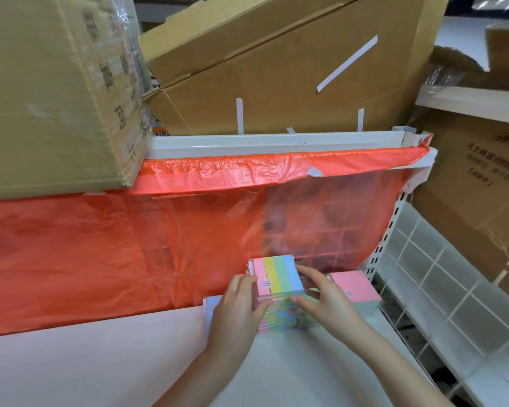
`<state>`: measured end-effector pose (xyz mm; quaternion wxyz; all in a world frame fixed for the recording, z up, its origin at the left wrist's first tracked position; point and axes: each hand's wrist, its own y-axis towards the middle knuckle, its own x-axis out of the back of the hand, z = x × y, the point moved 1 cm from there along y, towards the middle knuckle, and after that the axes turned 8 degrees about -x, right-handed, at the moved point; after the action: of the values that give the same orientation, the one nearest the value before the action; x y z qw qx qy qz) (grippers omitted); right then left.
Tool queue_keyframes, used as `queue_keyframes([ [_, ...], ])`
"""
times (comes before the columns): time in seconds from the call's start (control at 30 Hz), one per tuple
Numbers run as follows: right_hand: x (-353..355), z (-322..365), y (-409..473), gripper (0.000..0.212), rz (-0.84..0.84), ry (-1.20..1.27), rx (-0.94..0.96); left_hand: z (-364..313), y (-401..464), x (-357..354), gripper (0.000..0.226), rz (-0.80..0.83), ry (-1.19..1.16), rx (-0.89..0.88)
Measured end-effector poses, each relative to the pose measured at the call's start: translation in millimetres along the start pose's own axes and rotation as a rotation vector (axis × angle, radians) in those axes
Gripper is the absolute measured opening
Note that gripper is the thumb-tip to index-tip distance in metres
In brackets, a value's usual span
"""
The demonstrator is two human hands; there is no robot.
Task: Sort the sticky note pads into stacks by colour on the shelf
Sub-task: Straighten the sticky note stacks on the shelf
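A stack of striped sticky note pads [278, 277], pink, yellow, green and blue, stands on the white shelf [100, 362] against the red sheet. My left hand [237, 306] grips the stack's left side. My right hand [321, 298] grips its right side, fingers curled over the top pad's edge. To the right lies a pink pad stack [354, 286] with green layers under it. A pale blue pad [210, 306] shows just left of my left hand, partly hidden.
A red plastic sheet [130, 245] hangs behind the shelf. Cardboard boxes [276, 69] sit on the upper shelf, and another box [476, 177] leans at right. A white wire grid divider [423, 274] bounds the shelf's right side.
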<state>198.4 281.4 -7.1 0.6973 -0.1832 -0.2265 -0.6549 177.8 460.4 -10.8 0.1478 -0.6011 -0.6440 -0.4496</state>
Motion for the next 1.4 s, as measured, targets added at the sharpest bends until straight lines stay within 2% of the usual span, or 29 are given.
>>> queue_keyframes([
  [0.1,-4,-3,0,0.051,-0.039,0.103,-0.023,-1,-1,-4,0.025,-0.050,-0.060,0.036],
  [0.3,-6,-6,-2,0.050,-0.038,0.172,-0.018,5,-5,-9,0.032,-0.029,-0.103,0.039],
  [0.53,-8,-8,-8,0.048,-0.054,0.248,-0.007,5,-2,-12,0.026,-0.050,-0.158,0.073],
  [0.87,-12,-14,-7,0.049,-0.052,0.194,0.052,3,-2,-6,0.048,-0.053,-0.246,0.059],
  [0.97,-10,-16,-7,0.046,-0.070,0.171,0.042,4,-14,1,0.044,-0.041,-0.154,0.072],
  [1.03,-7,-15,-13,0.041,-0.188,0.128,0.110,15,-27,5,0.042,-0.066,-0.055,0.146],
  [1.13,-4,1,-35,0.034,-0.365,0.047,0.404,38,-48,6,0.038,-0.041,0.036,0.296],
  [1.2,-12,13,-49,0.031,-0.310,-0.043,0.596,54,-60,1,0.040,0.027,0.089,0.371],
  [1.27,-32,14,-57,0.030,-0.160,-0.127,0.698,64,-68,-6,0.046,0.053,0.069,0.404],
  [1.4,-84,-12,-58,0.044,-0.005,-0.364,0.699,65,-72,-16,0.049,-0.007,-0.027,0.418],
])
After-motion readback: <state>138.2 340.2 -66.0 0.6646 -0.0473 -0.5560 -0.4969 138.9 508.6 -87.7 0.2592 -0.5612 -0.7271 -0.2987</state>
